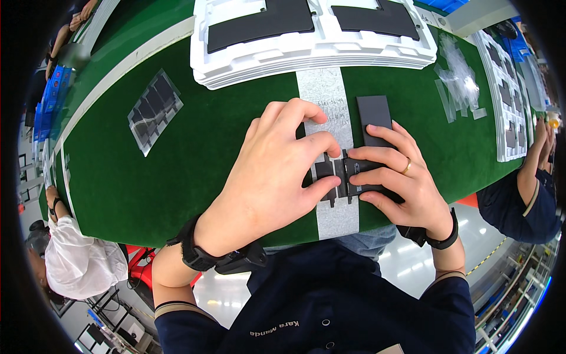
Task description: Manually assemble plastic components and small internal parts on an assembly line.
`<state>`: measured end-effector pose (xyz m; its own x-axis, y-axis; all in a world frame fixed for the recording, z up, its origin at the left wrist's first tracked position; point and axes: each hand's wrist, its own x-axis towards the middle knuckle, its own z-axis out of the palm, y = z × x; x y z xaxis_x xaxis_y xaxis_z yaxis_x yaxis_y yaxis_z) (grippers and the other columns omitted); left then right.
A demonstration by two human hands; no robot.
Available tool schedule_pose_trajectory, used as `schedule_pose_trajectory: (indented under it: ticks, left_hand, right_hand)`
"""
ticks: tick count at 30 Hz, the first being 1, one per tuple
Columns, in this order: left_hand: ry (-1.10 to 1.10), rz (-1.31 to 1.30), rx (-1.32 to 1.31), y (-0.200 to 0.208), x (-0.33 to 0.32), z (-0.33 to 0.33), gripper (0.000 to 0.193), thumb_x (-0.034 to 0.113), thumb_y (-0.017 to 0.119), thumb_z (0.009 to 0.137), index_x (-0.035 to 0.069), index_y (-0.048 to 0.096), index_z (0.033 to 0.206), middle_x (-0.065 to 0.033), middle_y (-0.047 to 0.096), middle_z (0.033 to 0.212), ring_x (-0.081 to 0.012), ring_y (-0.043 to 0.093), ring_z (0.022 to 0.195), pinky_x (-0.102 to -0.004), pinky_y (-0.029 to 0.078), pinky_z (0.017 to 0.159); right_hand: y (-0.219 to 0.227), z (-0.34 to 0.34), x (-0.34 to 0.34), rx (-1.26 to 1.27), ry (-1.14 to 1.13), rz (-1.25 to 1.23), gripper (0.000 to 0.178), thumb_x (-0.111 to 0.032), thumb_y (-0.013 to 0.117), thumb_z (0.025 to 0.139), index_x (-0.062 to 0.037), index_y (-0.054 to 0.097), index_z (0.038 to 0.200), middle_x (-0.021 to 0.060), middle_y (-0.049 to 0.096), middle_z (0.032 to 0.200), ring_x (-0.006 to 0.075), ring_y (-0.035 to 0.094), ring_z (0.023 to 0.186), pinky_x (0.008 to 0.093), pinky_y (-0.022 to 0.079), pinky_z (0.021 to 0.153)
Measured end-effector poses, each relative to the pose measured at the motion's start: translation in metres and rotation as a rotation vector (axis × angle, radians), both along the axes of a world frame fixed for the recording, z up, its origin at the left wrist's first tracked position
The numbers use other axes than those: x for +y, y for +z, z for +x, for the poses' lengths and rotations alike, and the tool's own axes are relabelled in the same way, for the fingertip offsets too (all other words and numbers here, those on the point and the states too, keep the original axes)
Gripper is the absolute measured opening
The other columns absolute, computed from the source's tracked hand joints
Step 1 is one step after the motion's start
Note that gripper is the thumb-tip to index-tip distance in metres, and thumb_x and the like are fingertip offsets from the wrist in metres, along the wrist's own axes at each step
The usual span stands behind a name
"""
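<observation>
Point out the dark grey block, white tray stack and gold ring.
Dark grey block (374, 113), head view: uncovered top face.
White tray stack (321, 54), head view: near wall.
Gold ring (407, 166), head view: band.

A tray stack (253, 75) is standing at the back of the surface (218, 130), a strip (337, 223) running forward from it. Across the strip, a flat part (359, 167) is lying under the left hand (265, 168) and right hand (407, 180). A block (374, 111) is lying right of the strip. A film sheet (156, 109) is lying leftward, loose films (463, 82) rightward.
</observation>
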<state>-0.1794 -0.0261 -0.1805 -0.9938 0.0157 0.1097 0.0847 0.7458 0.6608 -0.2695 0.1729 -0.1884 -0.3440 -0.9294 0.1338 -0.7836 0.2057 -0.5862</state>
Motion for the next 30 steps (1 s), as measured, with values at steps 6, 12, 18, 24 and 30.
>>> schedule_pose_trajectory:
  ticks: [6,12,18,24,30]
  left_hand:
    - [-0.017,0.007,0.009,0.000,-0.002,-0.003,0.039,0.015,0.075,0.060,0.009,0.059,0.095,-0.0085,0.050,0.103,-0.0274,0.047,0.097,-0.0346,0.040,0.084]
    - [0.021,0.196,0.065,0.002,0.002,-0.001,0.081,0.021,0.077,0.066,0.008,0.031,0.132,-0.0131,0.051,0.107,-0.0228,0.053,0.092,-0.0350,0.043,0.079]
    - [0.138,0.652,-0.019,-0.010,-0.012,-0.008,0.077,0.000,0.068,0.069,0.006,0.025,0.133,-0.0097,0.062,0.072,-0.0138,0.062,0.067,-0.0232,0.048,0.061]
    - [0.227,0.683,0.277,0.000,-0.020,-0.017,0.056,-0.006,0.062,0.074,0.006,0.038,0.124,-0.0097,0.065,0.086,-0.0132,0.062,0.084,-0.0262,0.049,0.076]
    - [0.231,0.684,0.254,-0.002,-0.029,-0.020,0.052,-0.003,0.066,0.074,0.005,0.042,0.120,-0.0085,0.065,0.089,-0.0110,0.060,0.085,-0.0235,0.048,0.074]
  right_hand:
    - [0.000,-0.001,-0.001,0.028,0.008,-0.003,0.025,-0.012,0.072,0.063,-0.0148,0.064,0.086,0.0005,0.056,0.111,0.0292,0.042,0.118,0.0512,0.028,0.101]
    - [0.011,0.003,-0.010,-0.011,-0.096,-0.216,0.023,-0.010,0.072,0.063,-0.0104,0.052,0.075,0.0042,0.051,0.108,0.0305,0.043,0.116,0.0555,0.025,0.100]
    - [0.048,-0.011,-0.044,0.011,-0.065,-0.055,0.038,-0.004,0.075,0.058,-0.0062,0.043,0.080,0.0103,0.053,0.099,0.0312,0.051,0.098,0.0414,0.038,0.088]
    - [0.026,-0.051,-0.069,-0.125,-0.021,-0.255,0.050,-0.015,0.075,0.066,-0.0006,0.053,0.109,0.0148,0.061,0.089,0.0248,0.060,0.082,0.0319,0.049,0.069]
    - [0.017,-0.049,-0.074,-0.501,-0.066,-0.188,0.024,-0.008,0.071,0.074,0.0048,0.061,0.090,0.0087,0.062,0.085,0.0112,0.058,0.074,0.0245,0.049,0.068]
